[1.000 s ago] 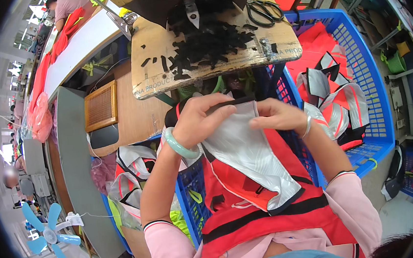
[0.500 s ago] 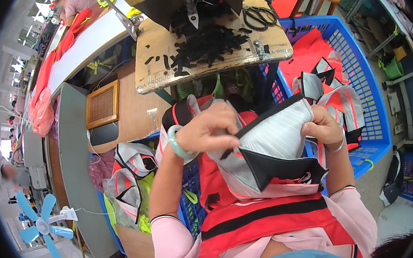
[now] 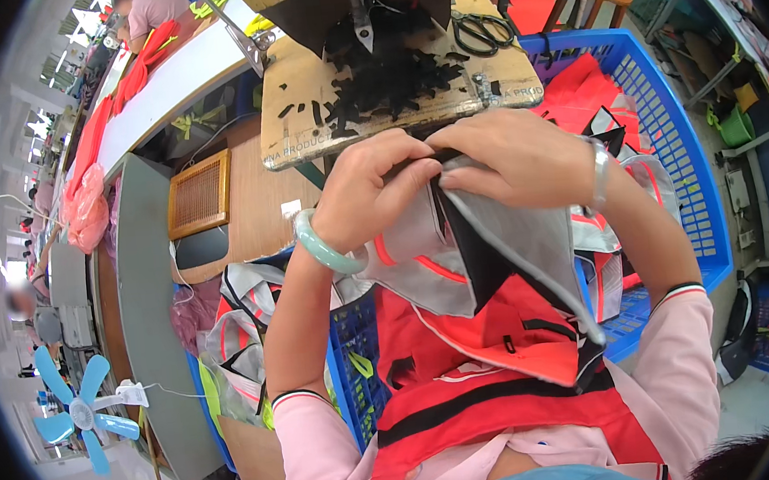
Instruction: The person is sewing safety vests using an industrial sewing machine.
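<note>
My left hand (image 3: 371, 191) and my right hand (image 3: 519, 162) meet at the near edge of the wooden machine table. Both are closed, pinching the upper black-trimmed edge of a sewn fabric piece (image 3: 531, 245). The piece is light grey with black panels and bright red trim, and hangs down over my red apron (image 3: 509, 409). Its folds hide part of its shape. Above my hands, a machine head (image 3: 346, 15) with a pointed metal tip stands over the wooden table (image 3: 302, 137). Black fabric scraps (image 3: 398, 83) are heaped under the tip.
Black-handled scissors (image 3: 483, 34) lie at the table's right. A blue crate (image 3: 695, 185) on the right holds red and grey fabric pieces; similar pieces (image 3: 241, 330) are piled at the left. A blue fan (image 3: 81, 415) is at lower left. Another person (image 3: 154, 11) sits at the far left.
My hands have moved up and together toward the table edge, the right one shifting left along the fabric. The grey panel has turned and now hangs below my fingers.
</note>
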`<state>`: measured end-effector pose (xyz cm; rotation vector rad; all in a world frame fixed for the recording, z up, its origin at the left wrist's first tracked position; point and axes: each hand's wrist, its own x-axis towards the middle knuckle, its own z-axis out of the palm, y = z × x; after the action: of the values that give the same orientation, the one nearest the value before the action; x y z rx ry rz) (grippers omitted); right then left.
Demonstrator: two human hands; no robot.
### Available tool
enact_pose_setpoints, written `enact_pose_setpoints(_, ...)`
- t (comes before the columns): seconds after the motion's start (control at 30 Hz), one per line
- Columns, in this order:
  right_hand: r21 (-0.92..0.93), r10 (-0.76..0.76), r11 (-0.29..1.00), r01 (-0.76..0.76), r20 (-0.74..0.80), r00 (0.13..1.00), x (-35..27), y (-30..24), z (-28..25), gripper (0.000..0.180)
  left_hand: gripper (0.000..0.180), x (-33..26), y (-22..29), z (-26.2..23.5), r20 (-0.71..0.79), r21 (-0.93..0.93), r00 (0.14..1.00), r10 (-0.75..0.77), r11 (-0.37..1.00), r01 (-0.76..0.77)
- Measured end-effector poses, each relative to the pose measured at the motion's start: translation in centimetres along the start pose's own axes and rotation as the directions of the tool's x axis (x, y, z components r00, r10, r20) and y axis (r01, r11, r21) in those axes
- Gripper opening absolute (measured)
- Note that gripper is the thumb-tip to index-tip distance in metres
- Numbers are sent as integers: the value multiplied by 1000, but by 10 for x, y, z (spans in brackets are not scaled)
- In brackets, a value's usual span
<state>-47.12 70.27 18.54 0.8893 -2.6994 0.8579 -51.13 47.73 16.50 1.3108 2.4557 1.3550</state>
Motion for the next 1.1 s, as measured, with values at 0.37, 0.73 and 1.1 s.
enact_pose_setpoints(0.37,290,139,950,-116,-58,989,20,36,28,18,30,5,-37,-19,43,-241,942,-332,912,332)
enact_pose_setpoints(0.73,228,241,949,-219,-70,968,74,77,38,27,42,58,-84,-53,79,-159,873,-481,858,487)
enact_pose_setpoints(1.1,374,262,890,-261,49,964,110,122,49,32,42,80,-129,-54,68,-365,784,-617,716,595)
